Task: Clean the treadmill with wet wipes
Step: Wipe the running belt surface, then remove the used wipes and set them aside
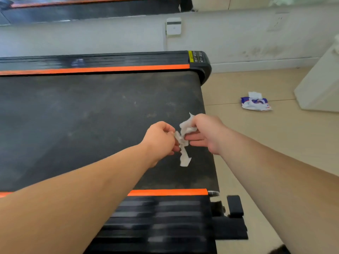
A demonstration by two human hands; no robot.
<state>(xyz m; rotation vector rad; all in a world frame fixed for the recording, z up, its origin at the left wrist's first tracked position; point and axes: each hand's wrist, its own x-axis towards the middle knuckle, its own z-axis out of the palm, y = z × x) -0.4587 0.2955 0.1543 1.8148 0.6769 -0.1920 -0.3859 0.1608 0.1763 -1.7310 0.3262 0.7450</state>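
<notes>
Head cam, looking down: both hands are out over the treadmill (91, 125) belt, close together near its right end. The left hand (161, 138) has its fingers curled in and pinches one side of a crumpled white wipe (184, 143). The right hand (205, 132) grips the bunched top of the same wipe between thumb and forefinger, while its lower fingers stick out fairly straight toward the left hand. So the wipe is held between the two hands, up off the belt as far as I can tell, with a thin twisted tail hanging below them.

The belt under the hands is dark and looks dusty, with pale smudges out past the left hand. Beyond both hands runs the far side rail (95, 69) with an orange stripe. The near rail (168, 192), also orange-striped, sits under the forearms on the person's side.

The wipe pack (255, 103) lies on the tan floor (256, 143), well off to the right of the right hand and a bit further out, with one sheet poking out of its top. A white box (173, 26) is on the wall way past the hands.
</notes>
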